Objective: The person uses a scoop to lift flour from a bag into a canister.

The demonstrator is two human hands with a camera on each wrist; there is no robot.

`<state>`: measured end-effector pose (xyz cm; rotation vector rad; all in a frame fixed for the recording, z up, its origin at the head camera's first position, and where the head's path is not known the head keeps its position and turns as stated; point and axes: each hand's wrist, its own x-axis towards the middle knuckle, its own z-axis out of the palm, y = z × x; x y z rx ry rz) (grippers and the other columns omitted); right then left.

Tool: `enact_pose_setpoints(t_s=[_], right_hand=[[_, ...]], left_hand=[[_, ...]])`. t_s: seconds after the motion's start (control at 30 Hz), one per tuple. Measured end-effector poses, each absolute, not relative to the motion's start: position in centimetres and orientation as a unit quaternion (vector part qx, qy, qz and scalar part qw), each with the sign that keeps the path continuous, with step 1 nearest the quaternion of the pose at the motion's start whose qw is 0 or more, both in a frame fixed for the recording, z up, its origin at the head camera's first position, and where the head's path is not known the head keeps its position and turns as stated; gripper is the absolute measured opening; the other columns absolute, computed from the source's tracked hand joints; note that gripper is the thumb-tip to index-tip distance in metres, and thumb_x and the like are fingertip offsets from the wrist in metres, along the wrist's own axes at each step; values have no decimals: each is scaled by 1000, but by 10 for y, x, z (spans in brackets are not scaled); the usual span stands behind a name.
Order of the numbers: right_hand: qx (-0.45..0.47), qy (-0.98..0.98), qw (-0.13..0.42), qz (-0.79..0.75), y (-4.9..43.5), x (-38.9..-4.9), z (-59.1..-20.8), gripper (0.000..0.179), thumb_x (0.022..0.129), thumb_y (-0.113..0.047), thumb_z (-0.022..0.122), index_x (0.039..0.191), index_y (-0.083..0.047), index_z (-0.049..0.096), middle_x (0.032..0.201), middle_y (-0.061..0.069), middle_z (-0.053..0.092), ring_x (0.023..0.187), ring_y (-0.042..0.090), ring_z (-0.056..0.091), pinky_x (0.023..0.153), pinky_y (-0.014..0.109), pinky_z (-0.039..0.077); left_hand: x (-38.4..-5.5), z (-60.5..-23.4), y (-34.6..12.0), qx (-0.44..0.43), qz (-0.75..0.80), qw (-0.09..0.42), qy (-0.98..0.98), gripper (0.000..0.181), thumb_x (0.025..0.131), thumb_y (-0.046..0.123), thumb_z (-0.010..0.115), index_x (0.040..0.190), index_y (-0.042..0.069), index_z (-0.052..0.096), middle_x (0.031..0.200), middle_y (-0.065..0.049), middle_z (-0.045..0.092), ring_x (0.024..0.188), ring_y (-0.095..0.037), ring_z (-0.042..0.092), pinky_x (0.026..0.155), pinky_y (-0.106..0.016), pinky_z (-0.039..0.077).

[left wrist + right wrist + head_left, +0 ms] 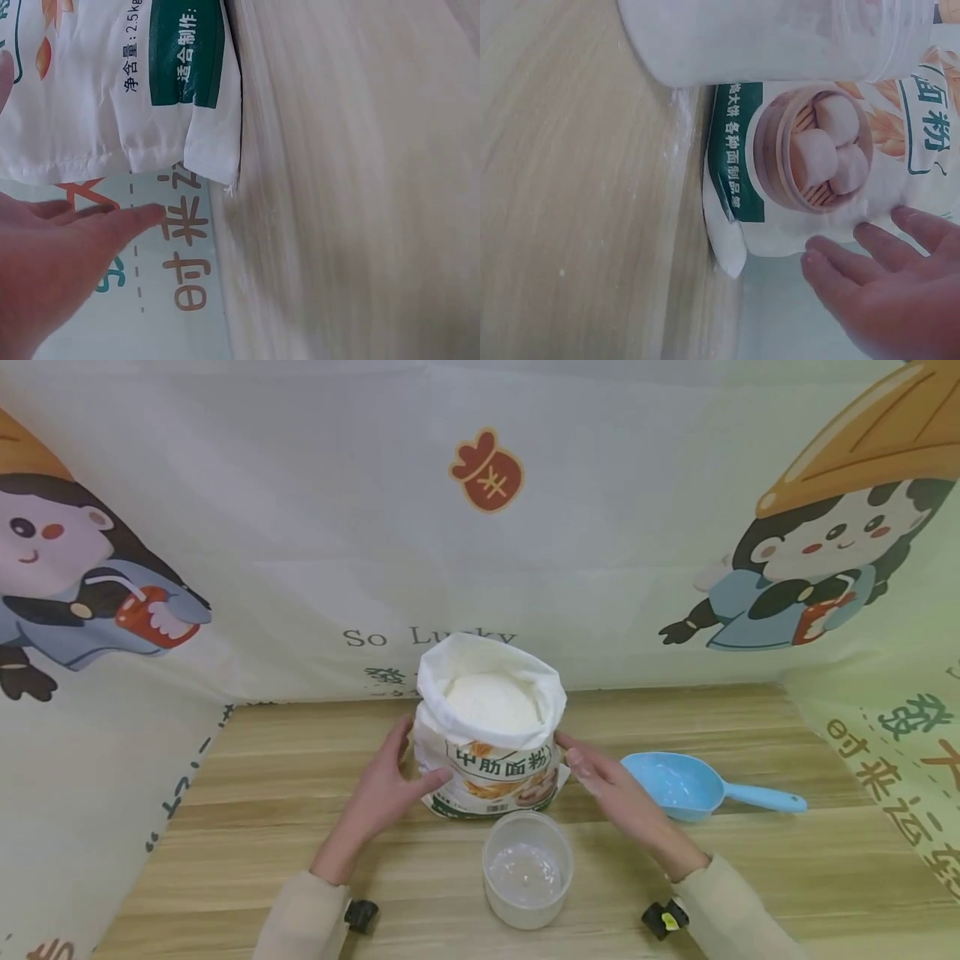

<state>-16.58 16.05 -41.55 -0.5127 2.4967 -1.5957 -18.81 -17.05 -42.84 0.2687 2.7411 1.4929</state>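
An opened white bag of flour point(491, 777) stands upright on the wooden table, its top folded out and white flour point(491, 700) showing inside. My left hand point(384, 789) is at the bag's left side, thumb toward the front. On the other side is my right hand point(615, 789), fingertips close to the bag. Both hands have relaxed, spread fingers. In the left wrist view, fingers point(120, 225) extend beside the bag's lower edge. The right wrist view has the fingertips point(821, 251) right at the bag's side. Just in front stands a clear plastic tub point(517, 906).
A light blue scoop point(678, 789) lies right of the bag, handle pointing right, behind my right forearm. Printed cloth point(322, 543) with cartoon figures and lettering hangs behind and at both sides of the table point(225, 852).
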Motion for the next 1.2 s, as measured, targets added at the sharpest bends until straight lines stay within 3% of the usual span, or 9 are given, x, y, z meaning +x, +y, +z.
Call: enact_pose_setpoints(t_s=[0.1,0.27,0.57,0.97,1.2], right_hand=[[-173,819,78,-542,159,-167,-417,56,114,-40,34,160,-8,38,163,14,37,141,45,46,116,66,30],[-180,809,89,-553,157,-169,-419,56,114,-41,34,160,-8,37,164,14,37,141,45,46,116,65,31],[-178,800,119,-561,154,-175,-417,59,114,-46,30,161,-12,36,165,9,35,143,42,43,118,65,27],[-218,786,126,-564,151,-184,-418,58,115,-42,29,158,-6,40,165,11,34,144,39,44,119,62,27],[-234,777,132,-569,150,-185,-419,57,115,-40,30,157,-3,42,165,15,35,144,41,43,119,62,29]], left_hand=[[-191,-430,-170,106,508,6,855,105,86,41,86,165,14,22,167,-16,30,151,-37,31,121,-55,27],[-191,-432,-170,105,542,25,833,97,86,32,86,163,14,29,155,-17,48,140,-39,48,112,-56,42],[-187,-432,-173,96,561,26,822,93,86,24,86,159,8,31,150,-18,49,133,-39,53,106,-51,50],[-166,-429,-180,106,578,26,809,91,88,18,85,159,5,29,154,-20,43,136,-42,51,106,-49,50],[-154,-428,-181,90,591,37,801,91,87,15,86,158,4,29,148,-23,46,128,-43,58,99,-43,56]])
